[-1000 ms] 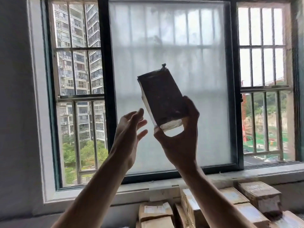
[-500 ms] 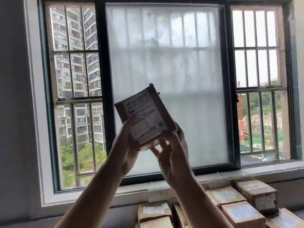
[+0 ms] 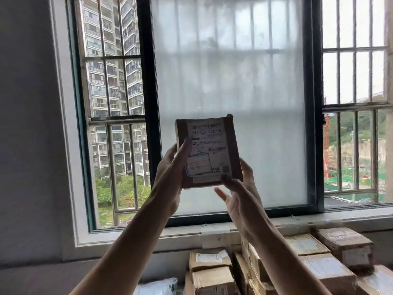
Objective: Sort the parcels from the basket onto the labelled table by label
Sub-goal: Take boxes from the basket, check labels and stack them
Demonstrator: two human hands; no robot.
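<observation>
So that we can read label (image 3: 205, 135), parcel (image 3: 209, 153) held mid-frame before window (image 3: 229, 71): left grip (image 3: 170, 177) clamped on left edge, right grip (image 3: 240, 201) pinching lower-right corner.

I face a big frosted pane (image 3: 229, 81), bright with daylight. Left of it, behind bars (image 3: 112, 167), stand tall flats (image 3: 95, 86) and green trees (image 3: 125, 190). Further left is a grey wall (image 3: 25, 124). Under the pane runs a white sill (image 3: 119, 239).
</observation>
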